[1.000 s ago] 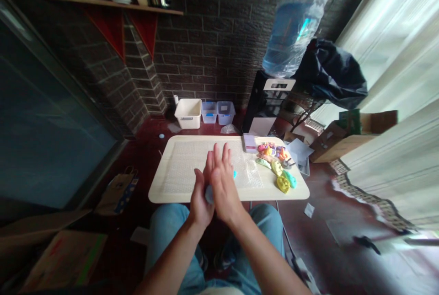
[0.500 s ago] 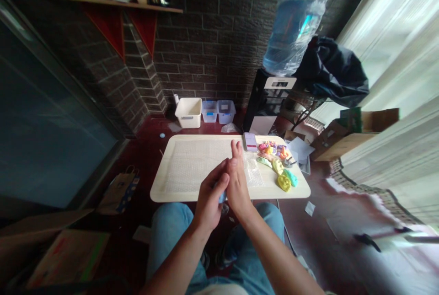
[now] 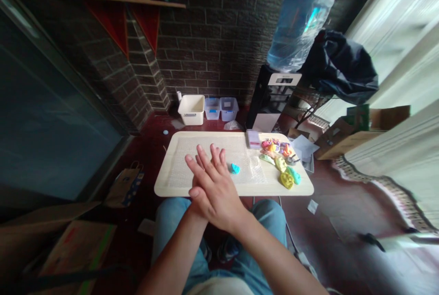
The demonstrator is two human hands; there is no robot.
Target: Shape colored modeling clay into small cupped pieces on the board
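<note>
My right hand (image 3: 219,190) lies across the top of my left hand (image 3: 198,208), palm to palm, over the near edge of the table. The right fingers are stretched out and slightly apart. Most of the left hand is covered, with some of its fingertips showing past the right fingers. Blue modelling clay showed between the palms a moment ago and is hidden now. Just beyond the hands, a turquoise clay lump (image 3: 235,168) rests on the bubble wrap sheet (image 3: 183,162). Yellow clay (image 3: 287,180), pale green clay (image 3: 267,159) and pink and orange pieces (image 3: 272,146) lie at the right.
The cream tabletop (image 3: 164,183) stands in front of my knees, with a phone (image 3: 254,139) at its back edge. Behind it are a white bin (image 3: 191,109), two clear boxes and a water dispenser (image 3: 270,98). Cardboard boxes stand at both sides.
My hands have turned from upright, side by side, to the right lying over the left, and shifted left. The turquoise lump on the table has come into view.
</note>
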